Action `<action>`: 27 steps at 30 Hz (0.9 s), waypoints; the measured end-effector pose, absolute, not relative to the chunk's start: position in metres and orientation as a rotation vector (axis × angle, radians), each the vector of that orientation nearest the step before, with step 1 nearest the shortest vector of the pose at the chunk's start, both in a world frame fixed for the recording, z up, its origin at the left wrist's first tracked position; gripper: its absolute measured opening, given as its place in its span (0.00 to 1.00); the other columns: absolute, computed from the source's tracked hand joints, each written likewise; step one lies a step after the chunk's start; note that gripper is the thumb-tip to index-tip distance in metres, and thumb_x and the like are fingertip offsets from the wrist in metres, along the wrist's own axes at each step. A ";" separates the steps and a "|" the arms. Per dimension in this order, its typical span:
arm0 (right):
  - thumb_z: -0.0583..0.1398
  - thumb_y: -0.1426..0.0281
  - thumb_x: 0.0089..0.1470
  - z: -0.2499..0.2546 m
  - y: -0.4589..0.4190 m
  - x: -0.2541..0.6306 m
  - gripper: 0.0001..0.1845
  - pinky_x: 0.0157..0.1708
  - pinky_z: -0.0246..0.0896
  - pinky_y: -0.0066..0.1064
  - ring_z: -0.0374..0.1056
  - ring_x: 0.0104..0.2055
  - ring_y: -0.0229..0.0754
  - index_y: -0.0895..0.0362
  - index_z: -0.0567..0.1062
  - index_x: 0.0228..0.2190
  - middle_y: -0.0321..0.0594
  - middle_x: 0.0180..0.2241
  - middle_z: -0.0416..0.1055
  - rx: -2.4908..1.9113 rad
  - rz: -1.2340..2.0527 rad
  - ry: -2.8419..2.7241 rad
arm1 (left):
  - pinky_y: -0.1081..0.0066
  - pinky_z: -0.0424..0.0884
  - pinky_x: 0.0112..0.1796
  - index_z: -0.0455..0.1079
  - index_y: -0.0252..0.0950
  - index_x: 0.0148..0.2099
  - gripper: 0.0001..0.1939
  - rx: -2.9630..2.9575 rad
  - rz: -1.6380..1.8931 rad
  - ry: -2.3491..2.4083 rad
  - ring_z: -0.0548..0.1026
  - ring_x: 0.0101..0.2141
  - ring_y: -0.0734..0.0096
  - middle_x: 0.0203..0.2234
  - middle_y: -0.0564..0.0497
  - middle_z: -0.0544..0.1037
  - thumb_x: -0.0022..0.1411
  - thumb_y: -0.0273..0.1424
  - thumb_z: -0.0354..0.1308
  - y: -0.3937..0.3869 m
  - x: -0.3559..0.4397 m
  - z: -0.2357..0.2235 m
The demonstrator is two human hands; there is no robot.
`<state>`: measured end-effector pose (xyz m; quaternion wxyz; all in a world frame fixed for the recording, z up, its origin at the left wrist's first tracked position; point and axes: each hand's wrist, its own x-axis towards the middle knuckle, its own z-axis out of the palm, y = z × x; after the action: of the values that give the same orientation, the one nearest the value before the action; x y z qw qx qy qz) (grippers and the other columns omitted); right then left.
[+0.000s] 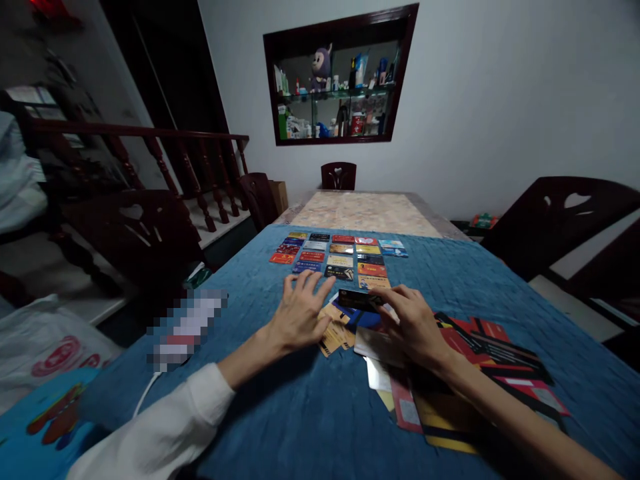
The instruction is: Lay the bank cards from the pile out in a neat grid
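Observation:
My right hand (413, 323) pinches a black card (353, 299) by its right end, above a loose heap of cards. To its left, my left hand (303, 310) is open, fingers spread and stretched forward, just below the rows. Its thumb is close to tan cards (333, 339) in the heap; whether it touches them I cannot tell. Beyond both hands, cards lie in several columns, among them a black card with a pale mark (339, 273), a blue card (307, 267) and an orange card (373, 270). Under my right wrist, larger cards (407, 400) overlap, partly hidden by the arm.
A blue cloth (280, 413) covers the near part of the table. More red and black cards (500, 353) spread at the right. A blurred-out device (193, 327) with a white cable (146, 393) lies at the left. Dark wooden chairs (575, 213) stand around the table.

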<state>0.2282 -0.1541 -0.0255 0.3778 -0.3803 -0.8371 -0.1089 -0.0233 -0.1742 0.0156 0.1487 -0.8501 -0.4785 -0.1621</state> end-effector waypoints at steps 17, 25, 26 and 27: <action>0.54 0.75 0.58 -0.019 -0.139 0.222 0.18 0.39 0.58 0.37 0.68 0.40 0.47 0.54 0.72 0.49 0.44 0.40 0.77 -1.001 -0.197 -2.110 | 0.49 0.57 0.55 0.65 0.32 0.59 0.21 -2.209 -0.625 -1.031 0.65 0.54 0.51 0.53 0.37 0.72 0.66 0.30 0.50 -0.132 -0.002 -0.023; 0.56 0.66 0.58 -0.017 -0.129 0.219 0.21 0.41 0.54 0.38 0.64 0.45 0.51 0.55 0.69 0.53 0.48 0.44 0.74 -1.072 -0.368 -2.246 | 0.45 0.54 0.56 0.63 0.33 0.61 0.25 -2.350 -0.545 -1.196 0.63 0.56 0.47 0.56 0.35 0.68 0.62 0.30 0.52 -0.125 -0.002 -0.017; 0.57 0.64 0.58 -0.017 -0.127 0.218 0.23 0.41 0.54 0.38 0.64 0.45 0.51 0.56 0.69 0.54 0.49 0.45 0.73 -1.089 -0.408 -2.257 | 0.45 0.54 0.56 0.63 0.32 0.61 0.25 -2.353 -0.541 -1.202 0.63 0.56 0.47 0.56 0.35 0.68 0.62 0.29 0.52 -0.124 -0.002 -0.016; 0.58 0.62 0.57 -0.017 -0.125 0.218 0.24 0.41 0.53 0.39 0.63 0.46 0.52 0.56 0.68 0.54 0.50 0.46 0.72 -1.106 -0.445 -2.268 | 0.46 0.53 0.56 0.62 0.32 0.61 0.25 -2.358 -0.536 -1.205 0.63 0.56 0.47 0.56 0.35 0.68 0.62 0.29 0.52 -0.123 -0.002 -0.015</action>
<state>0.2183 -0.1252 -0.0168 0.2855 -0.4138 -0.8483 -0.1666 -0.0022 -0.1226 -0.0151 0.2180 -0.8518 -0.4352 -0.1936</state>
